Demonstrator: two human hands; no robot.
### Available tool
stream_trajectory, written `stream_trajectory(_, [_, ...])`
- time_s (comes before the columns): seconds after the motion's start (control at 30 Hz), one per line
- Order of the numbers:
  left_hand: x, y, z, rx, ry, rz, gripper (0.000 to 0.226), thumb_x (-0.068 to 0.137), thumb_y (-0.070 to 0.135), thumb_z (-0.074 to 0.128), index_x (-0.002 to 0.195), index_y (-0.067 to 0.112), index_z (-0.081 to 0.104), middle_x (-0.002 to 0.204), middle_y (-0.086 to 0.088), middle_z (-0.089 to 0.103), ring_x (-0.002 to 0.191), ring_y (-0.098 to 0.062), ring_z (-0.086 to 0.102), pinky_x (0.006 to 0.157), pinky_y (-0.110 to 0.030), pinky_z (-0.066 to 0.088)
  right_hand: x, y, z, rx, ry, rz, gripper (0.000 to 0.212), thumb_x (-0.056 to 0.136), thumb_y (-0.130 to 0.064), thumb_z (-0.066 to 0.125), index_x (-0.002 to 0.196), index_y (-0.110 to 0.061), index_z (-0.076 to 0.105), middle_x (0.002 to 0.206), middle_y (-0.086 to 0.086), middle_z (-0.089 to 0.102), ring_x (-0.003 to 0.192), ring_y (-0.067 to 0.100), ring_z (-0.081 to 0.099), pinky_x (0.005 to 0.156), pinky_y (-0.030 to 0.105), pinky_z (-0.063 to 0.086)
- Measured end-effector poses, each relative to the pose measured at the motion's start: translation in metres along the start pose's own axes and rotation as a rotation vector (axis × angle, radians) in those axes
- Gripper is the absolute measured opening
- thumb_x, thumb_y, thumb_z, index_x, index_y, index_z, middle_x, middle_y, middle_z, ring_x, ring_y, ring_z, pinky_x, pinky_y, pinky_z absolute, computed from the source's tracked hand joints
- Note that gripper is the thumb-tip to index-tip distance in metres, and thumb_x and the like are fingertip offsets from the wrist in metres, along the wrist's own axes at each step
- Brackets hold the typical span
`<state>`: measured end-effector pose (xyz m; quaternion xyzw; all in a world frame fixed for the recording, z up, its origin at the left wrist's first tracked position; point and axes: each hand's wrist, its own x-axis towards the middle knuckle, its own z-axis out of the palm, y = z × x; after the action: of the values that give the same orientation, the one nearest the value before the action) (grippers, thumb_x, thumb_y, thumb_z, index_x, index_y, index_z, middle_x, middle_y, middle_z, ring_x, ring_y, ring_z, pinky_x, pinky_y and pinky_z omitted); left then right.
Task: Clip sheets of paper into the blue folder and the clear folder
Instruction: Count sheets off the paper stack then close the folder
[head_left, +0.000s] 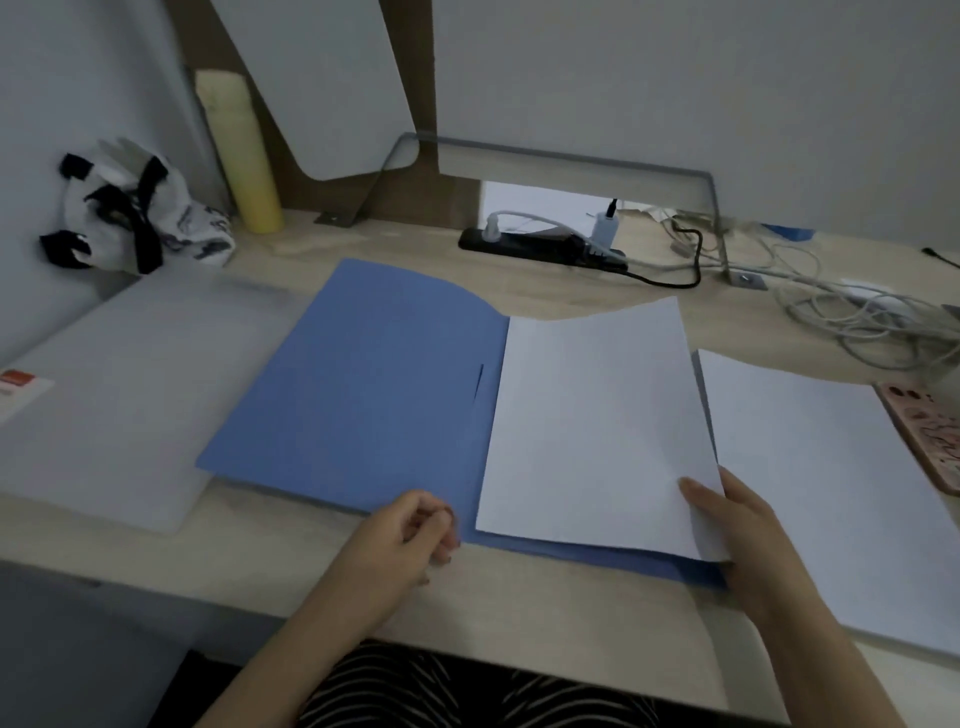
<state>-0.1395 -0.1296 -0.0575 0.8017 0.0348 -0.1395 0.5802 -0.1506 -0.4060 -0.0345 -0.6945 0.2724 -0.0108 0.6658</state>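
- Right hand (737, 530): thumb (696, 492) lies on top of the white sheet (597, 415) and the other fingers are tucked beneath it, pinching its near right corner. That corner is lifted slightly off the folder.
- Left hand (415, 535): fingers curled in toward the palm, thumb against them, nothing visible in the grip. The knuckles rest at the near edge of the blue folder (353, 395), just beside the sheet's near left corner.
- Blue folder: open flat in the middle of the desk (545, 613). The white sheet covers its right half; the left half is bare.
- A thin dark line (479, 382) runs beside the fold, just left of the sheet; what it is cannot be told.
- Clear folder (119, 395): lies flat to the left, its right edge under the blue folder's left corner. It carries an orange-red label (15, 379) at its left end.
- Paper stack (821, 493): lies to the right of the blue folder, just beside the right hand.
- A patterned phone case (930, 436) lies at the stack's far right edge.
- Far side of the desk: 1 black power strip (540, 247) with plugs, loose cables (857, 312), a yellow roll (244, 156) leaning upright, and a black-and-white bag (130, 208).
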Motion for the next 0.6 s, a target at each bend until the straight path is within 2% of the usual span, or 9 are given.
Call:
stream_trajectory(0.03, [-0.004, -0.004, -0.004, 0.025, 0.0, -0.026, 0.026, 0.095, 0.012, 0.046, 0.074, 0.015, 0.06, 0.057, 0.009, 0.068, 0.051, 0.0, 0.058, 0.049, -0.014, 0.044, 0.002, 0.002, 0.0, -0.013, -0.004, 0.002, 0.027, 0.091, -0.015, 0.052, 0.118, -0.014, 0.06, 0.11, 0.007, 0.067, 0.097, 0.025, 0.063, 0.085, 0.038, 0.049])
stream_trajectory(0.1, [-0.012, -0.011, -0.01, 0.085, 0.056, -0.068, 0.031, 0.095, 0.023, 0.046, 0.069, 0.018, 0.062, 0.056, 0.013, 0.069, 0.05, 0.001, 0.058, 0.059, -0.019, 0.048, 0.004, 0.004, 0.0, -0.037, -0.019, 0.001, 0.033, 0.091, -0.015, 0.052, 0.123, -0.012, 0.057, 0.114, 0.007, 0.066, 0.101, 0.026, 0.062, 0.085, 0.037, 0.048])
stream_trajectory(0.17, [-0.019, -0.015, -0.013, 0.292, 0.184, -0.061, 0.027, 0.092, 0.036, 0.046, 0.072, 0.027, 0.062, 0.066, 0.013, 0.069, 0.065, -0.002, 0.061, 0.07, -0.027, 0.047, 0.007, 0.007, 0.001, -0.061, -0.024, -0.005, 0.034, 0.092, -0.014, 0.051, 0.125, -0.011, 0.056, 0.116, 0.008, 0.065, 0.101, 0.026, 0.061, 0.083, 0.035, 0.049])
stream_trajectory(0.23, [-0.025, -0.016, -0.011, 0.428, 0.348, -0.002, 0.017, 0.09, 0.039, 0.048, 0.08, 0.03, 0.058, 0.078, 0.013, 0.062, 0.079, -0.006, 0.057, 0.071, -0.028, 0.041, 0.01, 0.009, 0.002, -0.067, -0.014, 0.005, 0.033, 0.092, -0.014, 0.051, 0.124, -0.01, 0.057, 0.117, 0.01, 0.064, 0.103, 0.028, 0.06, 0.089, 0.038, 0.048])
stream_trajectory(0.33, [-0.023, -0.025, -0.002, 0.333, 0.461, 0.112, 0.012, 0.089, 0.033, 0.054, 0.097, 0.025, 0.056, 0.091, 0.012, 0.056, 0.09, -0.012, 0.051, 0.079, -0.03, 0.041, 0.013, 0.013, 0.004, -0.081, -0.011, 0.016, 0.029, 0.091, -0.015, 0.052, 0.12, -0.012, 0.058, 0.117, 0.01, 0.064, 0.106, 0.029, 0.059, 0.097, 0.041, 0.044])
stream_trajectory(0.4, [-0.018, -0.029, 0.005, 0.19, 0.447, 0.152, 0.022, 0.088, 0.032, 0.057, 0.108, 0.023, 0.055, 0.101, 0.007, 0.056, 0.097, -0.011, 0.052, 0.086, -0.028, 0.042, 0.014, 0.014, 0.006, -0.089, -0.006, 0.001, 0.026, 0.092, -0.015, 0.051, 0.117, -0.014, 0.058, 0.116, 0.009, 0.063, 0.106, 0.029, 0.058, 0.098, 0.041, 0.044])
stream_trajectory(0.5, [-0.01, -0.021, 0.011, 0.0, 0.369, 0.178, 0.02, 0.087, 0.033, 0.06, 0.106, 0.033, 0.052, 0.105, 0.011, 0.058, 0.1, -0.001, 0.053, 0.082, -0.012, 0.039, 0.014, 0.015, 0.008, -0.093, 0.002, -0.013, 0.023, 0.092, -0.015, 0.051, 0.113, -0.018, 0.057, 0.115, 0.008, 0.063, 0.107, 0.029, 0.057, 0.101, 0.043, 0.042])
stream_trajectory(0.57, [-0.004, -0.016, 0.016, -0.038, 0.299, 0.209, 0.03, 0.087, 0.028, 0.061, 0.114, 0.034, 0.051, 0.109, 0.012, 0.059, 0.102, 0.001, 0.053, 0.085, -0.01, 0.04, 0.015, 0.016, 0.009, -0.092, 0.002, -0.008, 0.023, 0.092, -0.015, 0.052, 0.113, -0.019, 0.058, 0.115, 0.007, 0.063, 0.108, 0.029, 0.057, 0.102, 0.044, 0.042])
stream_trajectory(0.6, [0.0, -0.016, 0.019, -0.038, 0.265, 0.22, 0.038, 0.087, 0.025, 0.061, 0.122, 0.029, 0.049, 0.114, 0.011, 0.059, 0.106, -0.002, 0.054, 0.088, -0.011, 0.04, 0.015, 0.016, 0.009, -0.092, 0.002, -0.003, 0.022, 0.091, -0.015, 0.052, 0.113, -0.019, 0.058, 0.115, 0.007, 0.063, 0.107, 0.028, 0.058, 0.101, 0.043, 0.042])
